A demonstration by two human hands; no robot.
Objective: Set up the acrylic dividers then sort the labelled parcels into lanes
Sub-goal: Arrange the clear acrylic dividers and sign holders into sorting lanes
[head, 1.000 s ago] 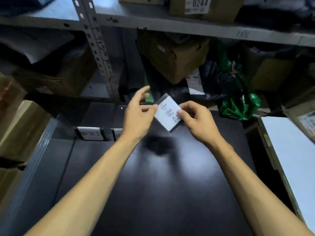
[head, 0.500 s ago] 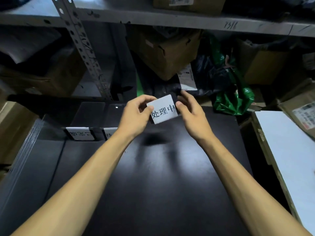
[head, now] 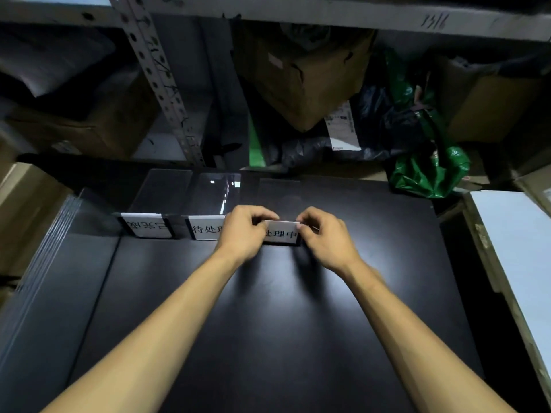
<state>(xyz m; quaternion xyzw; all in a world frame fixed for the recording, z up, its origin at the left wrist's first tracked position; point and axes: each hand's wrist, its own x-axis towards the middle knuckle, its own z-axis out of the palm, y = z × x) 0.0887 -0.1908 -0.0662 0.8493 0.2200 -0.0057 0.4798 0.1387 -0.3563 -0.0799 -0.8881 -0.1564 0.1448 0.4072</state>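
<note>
Half a second ago the card [head: 281, 233] was up in the air and tilted. Now it is down at the top of the table [head: 283, 323], upright and square to the view, and both hands have come down and forward with it. The left hand [head: 243, 231] pinches its left end between thumb and curled fingers. The right hand [head: 325, 236] pinches its right end the same way.

Just left of the grip, two dividers [head: 147, 226] stand in a row with the card. Each has a white label on its near face and a clear panel reaching back beyond it. The nearer one's label runs in behind the left hand.

Right of the grip the dark table top stretches to its edge, where a white board [head: 518, 234] lies alongside. On the near side a wide stretch of table lies under the forearms. Beyond the grip the table's far edge is close, with a green bag [head: 429, 174] past its right corner. Further left than the dividers, a stack of clear sheets [head: 44, 248] lines the table's side.

The left hand covers the start of the card's printing, and only the last characters read plainly. The card's foot sits in shadow, so I cannot tell whether it touches the table. A clear panel behind it is too faint to make out. The far-left label is blurred. Both forearms are cut off at the bottom edge.
</note>
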